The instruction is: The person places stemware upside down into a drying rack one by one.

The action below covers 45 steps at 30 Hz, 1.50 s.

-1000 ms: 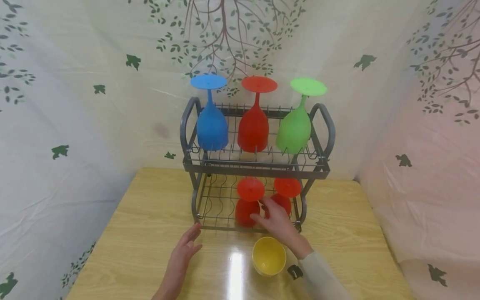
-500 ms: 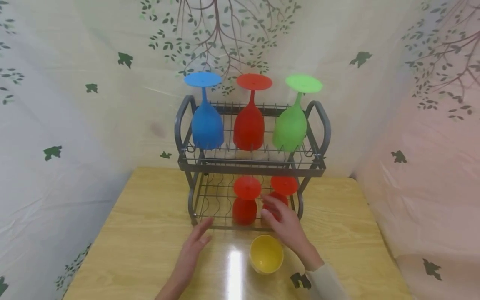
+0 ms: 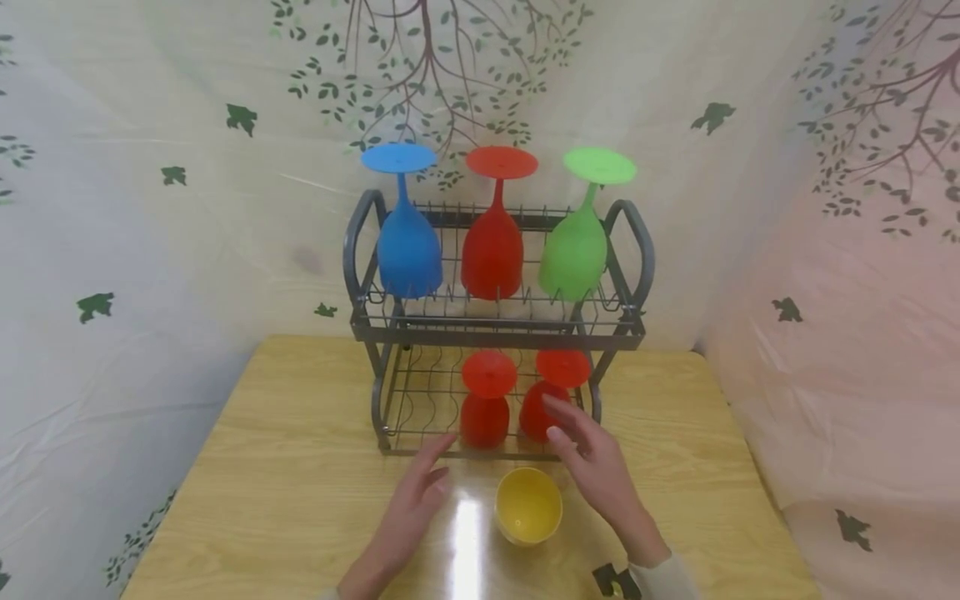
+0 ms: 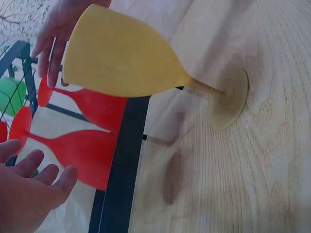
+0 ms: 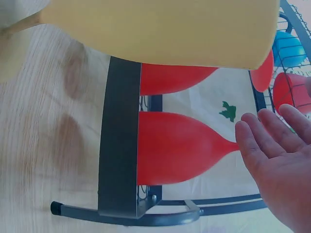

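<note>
A yellow goblet (image 3: 528, 506) stands upright on the table in front of the rack, between my hands and touched by neither. My left hand (image 3: 408, 504) hovers to its left, fingers extended toward the rack's front edge. To its right is my right hand (image 3: 600, 471), fingers apart and empty, overlapping the lower right red goblet in the head view. That red goblet (image 3: 534, 412) and the lower left red goblet (image 3: 484, 421) stand upside down on the lower tier. In the right wrist view, my right fingertips (image 5: 243, 128) are by the stem of a red goblet (image 5: 180, 148).
The upper tier of the dark two-tier dish rack (image 3: 495, 337) bears a blue goblet (image 3: 409, 254), a red goblet (image 3: 492, 257) and a green goblet (image 3: 573, 257), all upside down. A patterned cloth (image 3: 300, 167) hangs behind the wooden table (image 3: 285, 442).
My right hand has drawn back to the right, away from the lower left red goblet. My left hand has moved right, closer to the yellow goblet. The goblets keep their places.
</note>
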Tool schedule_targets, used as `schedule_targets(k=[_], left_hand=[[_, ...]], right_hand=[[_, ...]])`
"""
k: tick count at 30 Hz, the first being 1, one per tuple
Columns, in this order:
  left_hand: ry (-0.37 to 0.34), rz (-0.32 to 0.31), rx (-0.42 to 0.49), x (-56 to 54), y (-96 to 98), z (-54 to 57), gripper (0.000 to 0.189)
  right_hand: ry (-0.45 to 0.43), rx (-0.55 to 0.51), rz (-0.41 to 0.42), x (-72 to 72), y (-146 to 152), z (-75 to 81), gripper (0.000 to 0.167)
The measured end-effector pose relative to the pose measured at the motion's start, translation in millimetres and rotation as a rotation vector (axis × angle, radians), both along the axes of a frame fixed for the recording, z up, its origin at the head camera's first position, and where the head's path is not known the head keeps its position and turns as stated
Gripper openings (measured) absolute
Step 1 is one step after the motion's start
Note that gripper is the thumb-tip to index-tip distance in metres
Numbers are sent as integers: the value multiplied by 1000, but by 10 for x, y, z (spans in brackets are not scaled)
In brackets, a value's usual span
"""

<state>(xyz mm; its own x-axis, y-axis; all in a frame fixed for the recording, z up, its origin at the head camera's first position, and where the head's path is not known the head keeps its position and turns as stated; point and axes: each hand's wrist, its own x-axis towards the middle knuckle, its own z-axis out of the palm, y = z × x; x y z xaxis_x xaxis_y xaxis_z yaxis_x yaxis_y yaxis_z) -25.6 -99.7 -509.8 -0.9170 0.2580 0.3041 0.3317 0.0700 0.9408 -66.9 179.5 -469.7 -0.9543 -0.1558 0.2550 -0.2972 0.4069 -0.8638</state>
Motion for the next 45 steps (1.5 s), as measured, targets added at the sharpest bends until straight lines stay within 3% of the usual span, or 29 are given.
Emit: schedule_targets(k=[7,10,21,30,38,45], left_hand=[[-34,-13,-115,-19,154,24,71],[-9,-18,-193,-13,218,54,73],[11,-165,-458,12,407,217,92],[164,-248,-679,-44,551,229,100],[339,-251,-819,-88,627,233,98],[356,-217,-869,-109,667,218,94]], right_hand=[[16,-16,-33,96,128,-35,39],[24,-18,-42,119,182,-65,38],[40,-3,-87,200,336,-151,37],[63,-26,-87,253,446,-213,37],[64,-12,-99,284,508,-266,36],[63,-17,-104,306,542,-291,37]])
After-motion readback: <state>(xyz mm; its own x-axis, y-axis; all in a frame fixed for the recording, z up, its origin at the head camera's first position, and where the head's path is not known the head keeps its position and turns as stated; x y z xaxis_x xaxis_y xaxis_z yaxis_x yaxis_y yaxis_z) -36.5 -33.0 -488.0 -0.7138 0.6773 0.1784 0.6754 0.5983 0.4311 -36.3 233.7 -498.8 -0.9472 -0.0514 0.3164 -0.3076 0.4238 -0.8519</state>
